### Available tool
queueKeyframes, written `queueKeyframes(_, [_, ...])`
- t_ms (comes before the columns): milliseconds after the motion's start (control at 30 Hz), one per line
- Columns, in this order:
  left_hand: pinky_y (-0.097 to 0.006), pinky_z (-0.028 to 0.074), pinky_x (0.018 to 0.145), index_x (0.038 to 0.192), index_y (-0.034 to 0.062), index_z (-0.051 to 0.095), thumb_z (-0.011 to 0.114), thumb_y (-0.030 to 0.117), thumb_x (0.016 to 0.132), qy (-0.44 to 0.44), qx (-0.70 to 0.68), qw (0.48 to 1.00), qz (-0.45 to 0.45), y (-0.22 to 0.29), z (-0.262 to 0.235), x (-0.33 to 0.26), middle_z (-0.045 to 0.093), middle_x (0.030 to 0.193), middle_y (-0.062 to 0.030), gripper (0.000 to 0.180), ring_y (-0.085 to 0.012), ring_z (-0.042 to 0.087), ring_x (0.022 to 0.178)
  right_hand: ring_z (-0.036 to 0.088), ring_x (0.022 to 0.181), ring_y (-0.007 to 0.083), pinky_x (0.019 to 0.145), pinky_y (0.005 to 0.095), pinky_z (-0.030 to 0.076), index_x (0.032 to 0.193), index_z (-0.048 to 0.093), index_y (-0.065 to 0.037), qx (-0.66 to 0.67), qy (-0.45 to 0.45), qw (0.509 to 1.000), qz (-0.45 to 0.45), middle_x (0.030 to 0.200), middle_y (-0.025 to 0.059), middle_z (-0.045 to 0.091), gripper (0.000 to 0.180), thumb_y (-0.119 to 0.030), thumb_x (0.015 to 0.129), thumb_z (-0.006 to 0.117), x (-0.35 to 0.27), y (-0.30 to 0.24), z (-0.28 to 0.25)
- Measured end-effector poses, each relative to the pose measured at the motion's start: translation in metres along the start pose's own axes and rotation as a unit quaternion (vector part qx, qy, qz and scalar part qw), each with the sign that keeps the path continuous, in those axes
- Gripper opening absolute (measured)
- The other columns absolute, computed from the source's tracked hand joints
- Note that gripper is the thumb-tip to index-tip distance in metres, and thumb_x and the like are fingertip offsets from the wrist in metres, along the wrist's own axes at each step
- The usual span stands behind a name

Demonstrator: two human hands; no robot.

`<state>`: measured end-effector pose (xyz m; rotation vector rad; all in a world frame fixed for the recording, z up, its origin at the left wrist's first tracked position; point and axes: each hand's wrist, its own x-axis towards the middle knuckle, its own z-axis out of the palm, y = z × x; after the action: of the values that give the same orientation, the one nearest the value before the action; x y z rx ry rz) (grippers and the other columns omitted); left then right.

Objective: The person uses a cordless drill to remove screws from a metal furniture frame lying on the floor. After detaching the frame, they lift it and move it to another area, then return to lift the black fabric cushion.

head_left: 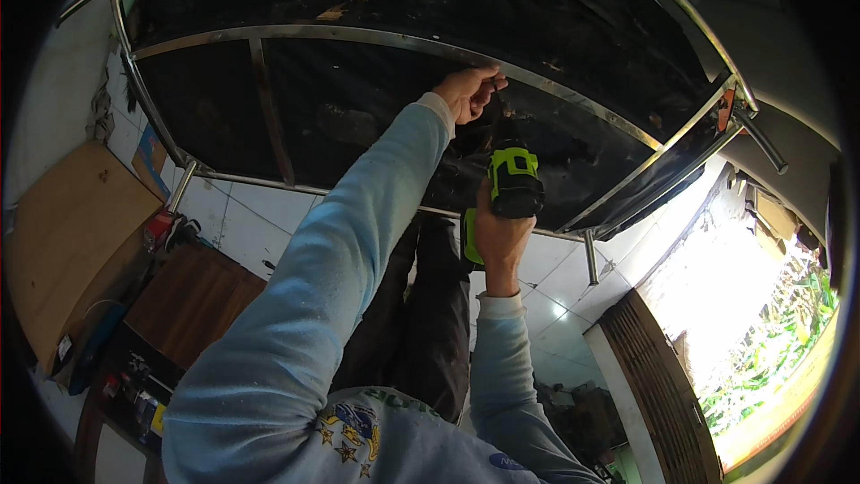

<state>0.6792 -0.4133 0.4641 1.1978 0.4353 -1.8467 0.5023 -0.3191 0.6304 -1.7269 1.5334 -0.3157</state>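
Note:
My right hand (502, 237) is wrapped round the handle of a black and lime-green cordless drill (514, 181), which points away from me toward the metal frame. My left hand (468, 94) is closed in a pinch against the frame's long metal bar (358, 33), just beyond the drill's front end. Whatever sits between its fingertips is too small and dark to name. Black sheeting (331, 108) covers the underside of the framed piece, torn in places. The drill's tip is in shadow, so I cannot tell whether it touches anything.
Metal legs (591, 257) stick out from the frame's corners. To the left stand a brown wooden cabinet (193, 300) and a curved wooden board (76, 242). On the right, a slatted wooden panel (658, 385) stands beside a bright opening with plants (761, 350). White floor tiles (555, 273) lie below.

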Motion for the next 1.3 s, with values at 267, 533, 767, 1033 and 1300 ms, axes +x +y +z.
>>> queueKeyframes(267, [-0.015, 0.028, 0.046, 0.095, 0.0167, 0.070, 0.069, 0.038, 0.097, -0.011, -0.004, 1.000, -0.008, -0.002, 0.000, -0.009, 0.074, 0.099, 0.0085, 0.022, -0.0001, 0.050, 0.056, 0.073, 0.092, 0.0361, 0.080, 0.0419, 0.056, 0.108, 0.069, 0.002, 0.049, 0.003, 0.999, 0.022, 0.099, 0.0197, 0.074, 0.029, -0.020, 0.090, 0.072, 0.002, 0.003, -0.008])
queueKeyframes(533, [-0.014, 0.028, 0.044, 0.099, 0.0169, 0.070, 0.069, 0.035, 0.098, -0.019, -0.001, 1.000, -0.014, -0.013, -0.009, -0.035, 0.074, 0.102, 0.0068, 0.018, 0.0006, 0.052, 0.061, 0.073, 0.088, 0.0314, 0.079, 0.0398, 0.056, 0.105, 0.070, 0.001, 0.024, -0.050, 0.992, -0.117, 0.095, 0.0160, 0.074, 0.023, -0.016, 0.090, 0.073, -0.018, 0.017, -0.060])
queueKeyframes(767, [-0.015, 0.030, 0.044, 0.107, 0.0166, 0.067, 0.072, 0.035, 0.097, 0.027, 0.055, 0.996, 0.066, -0.061, -0.069, -0.096, 0.072, 0.103, 0.0025, 0.022, 0.0013, 0.051, 0.062, 0.074, 0.076, 0.0324, 0.067, 0.0366, 0.057, 0.098, 0.071, -0.001, 0.044, -0.109, 0.973, -0.196, 0.086, 0.0146, 0.074, 0.021, -0.006, 0.078, 0.074, -0.026, -0.004, -0.061])
queueKeyframes(1033, [-0.019, 0.035, 0.051, 0.139, 0.0127, 0.047, 0.056, 0.021, 0.103, -0.006, 0.059, 0.998, 0.003, -0.137, -0.159, -0.168, 0.073, 0.110, -0.0065, 0.038, -0.0053, 0.056, 0.071, 0.071, 0.084, 0.0345, 0.074, 0.0424, 0.056, 0.097, 0.072, -0.002, 0.045, -0.167, 0.963, -0.207, 0.091, 0.0153, 0.073, 0.013, -0.011, 0.087, 0.071, -0.008, -0.052, 0.020])
queueKeyframes(1300, [-0.026, 0.039, 0.060, 0.132, 0.0136, 0.043, 0.043, 0.019, 0.100, -0.087, 0.216, 0.970, -0.066, -0.126, -0.221, -0.218, 0.072, 0.110, -0.0078, 0.033, -0.0112, 0.056, 0.080, 0.073, 0.084, 0.0346, 0.075, 0.0403, 0.056, 0.098, 0.072, -0.001, -0.023, -0.108, 0.979, -0.174, 0.093, 0.0159, 0.074, 0.020, -0.017, 0.086, 0.073, -0.007, -0.088, 0.137])
